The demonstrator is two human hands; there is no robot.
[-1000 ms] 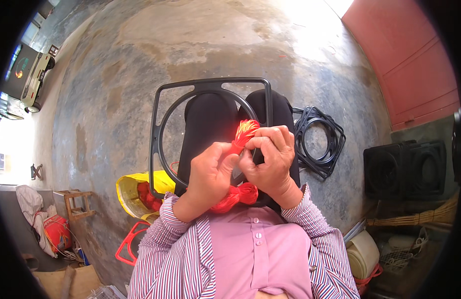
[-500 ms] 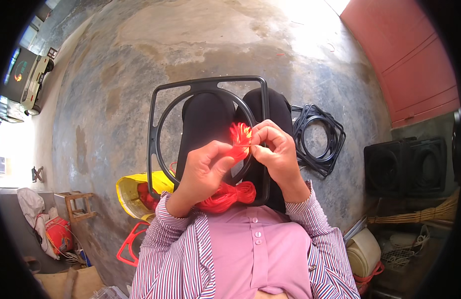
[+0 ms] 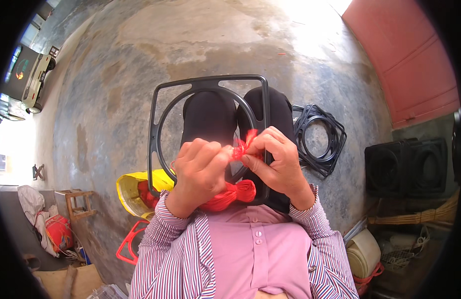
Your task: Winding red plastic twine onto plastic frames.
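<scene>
A stained concrete floor (image 3: 140,65) spreads out under the seated person, with a red metal door (image 3: 410,60) standing at the far right. Across the person's dark-trousered knees (image 3: 210,114) lies a black plastic frame (image 3: 158,109), square outside with a round ring inside it, tilted a little away from the body. To the right on the floor sits a loose stack of similar black frames (image 3: 320,139), and further right some black boxy housings (image 3: 405,167). Low on the left are a yellow bag (image 3: 130,187) and a red plastic piece (image 3: 128,244) beside a small wooden stool (image 3: 76,202). The striped sleeves come up from below, and both hands meet just over the frame's near right side. The left hand (image 3: 198,172) is curled closed, its grip pinching a strand of red cord (image 3: 243,144), whose frayed tuft sticks up between the two hands. The right hand (image 3: 277,167) has thumb and forefinger nipped tight on the same cord from the other side. A thicker red bundle (image 3: 230,194) of that cord hangs below the wrists, against the pink shirt front.
</scene>
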